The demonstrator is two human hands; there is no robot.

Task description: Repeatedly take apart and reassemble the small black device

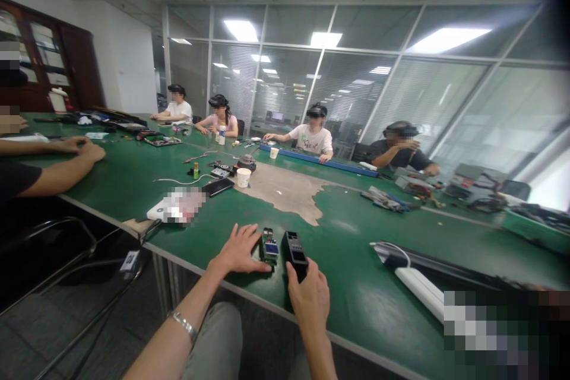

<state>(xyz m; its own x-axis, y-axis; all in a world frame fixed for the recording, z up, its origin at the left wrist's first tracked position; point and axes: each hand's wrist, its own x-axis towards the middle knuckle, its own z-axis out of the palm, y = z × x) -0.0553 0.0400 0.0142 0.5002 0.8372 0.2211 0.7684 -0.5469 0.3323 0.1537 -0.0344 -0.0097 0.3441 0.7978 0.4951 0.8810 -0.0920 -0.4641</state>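
Observation:
At the near edge of the green table (351,309), my left hand (238,251) is around a small green circuit board (269,249) with a blue display. Its thumb touches the board's near end and the fingers lie along the left side. My right hand (312,291) grips a narrow black plastic housing (294,246) with cut-out openings on its upper face. Housing and board lie side by side with a small gap between them. The fingers under the housing's right side are partly hidden.
Ahead are a paper cup (243,177), a black phone (217,187) and a bare brown patch (280,190) in the tabletop. Pliers (386,199) lie further right, near a white power strip (421,291). Several people sit around the table; a co-worker's hands (84,147) rest at left.

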